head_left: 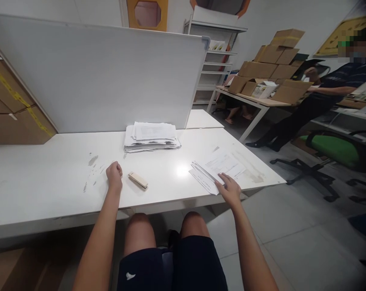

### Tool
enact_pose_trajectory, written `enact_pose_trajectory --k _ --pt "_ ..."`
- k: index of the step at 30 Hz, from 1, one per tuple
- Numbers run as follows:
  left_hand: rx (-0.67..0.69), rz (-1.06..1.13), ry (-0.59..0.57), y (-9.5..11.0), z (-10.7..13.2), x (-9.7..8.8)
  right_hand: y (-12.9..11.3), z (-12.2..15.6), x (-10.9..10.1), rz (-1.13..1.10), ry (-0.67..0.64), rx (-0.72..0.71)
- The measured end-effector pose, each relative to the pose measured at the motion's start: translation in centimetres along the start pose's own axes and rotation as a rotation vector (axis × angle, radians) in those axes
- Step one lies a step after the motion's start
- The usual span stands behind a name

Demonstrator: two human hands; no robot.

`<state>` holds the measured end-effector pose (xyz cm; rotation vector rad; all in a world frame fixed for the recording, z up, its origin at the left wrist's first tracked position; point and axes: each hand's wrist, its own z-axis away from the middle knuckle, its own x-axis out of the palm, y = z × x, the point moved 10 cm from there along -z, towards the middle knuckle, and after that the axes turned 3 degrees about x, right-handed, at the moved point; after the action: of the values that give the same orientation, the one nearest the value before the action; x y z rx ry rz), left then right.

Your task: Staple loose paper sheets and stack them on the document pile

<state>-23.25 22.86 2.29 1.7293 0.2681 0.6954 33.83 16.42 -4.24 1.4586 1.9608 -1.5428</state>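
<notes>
My left hand (114, 173) rests on the white table as a closed fist, with nothing seen sticking out of it. A beige stapler (137, 180) lies just to its right, apart from the fingers. Over on the right, my right hand (230, 188) grips the near edge of some folded papers (203, 176), fingers on top. Flat printed sheets (227, 165) lie on the table just behind them. Farther back, a thick stack of papers (152, 137) stands in front of the whiteboard.
A large whiteboard (104, 76) stands along the back of the table (62, 178). Cardboard boxes (16, 105) are behind its left side. To the right are a second table with stacked boxes (268, 68), a standing person (316, 97) and a green office chair (337, 147).
</notes>
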Motion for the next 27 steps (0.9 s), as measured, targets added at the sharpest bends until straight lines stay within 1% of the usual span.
enact_pose_trajectory --k 5,7,13,21,27 --pt "-0.009 -0.062 -0.016 0.0 0.1 0.1 1.3 -0.5 0.5 -0.244 -0.180 -0.017" --pt "-0.011 -0.068 -0.020 -0.1 0.1 0.1 1.5 -0.6 0.5 -0.292 -0.211 -0.029" --pt "-0.012 -0.079 -0.028 -0.3 -0.1 0.0 1.3 -0.6 0.7 -0.245 -0.244 -0.031" --pt "-0.002 -0.113 -0.041 -0.3 -0.1 0.1 1.3 -0.5 0.7 -0.195 -0.228 -0.020" --pt "-0.003 -0.116 -0.044 -0.2 -0.1 0.2 1.0 -0.5 0.5 -0.164 -0.195 -0.041"
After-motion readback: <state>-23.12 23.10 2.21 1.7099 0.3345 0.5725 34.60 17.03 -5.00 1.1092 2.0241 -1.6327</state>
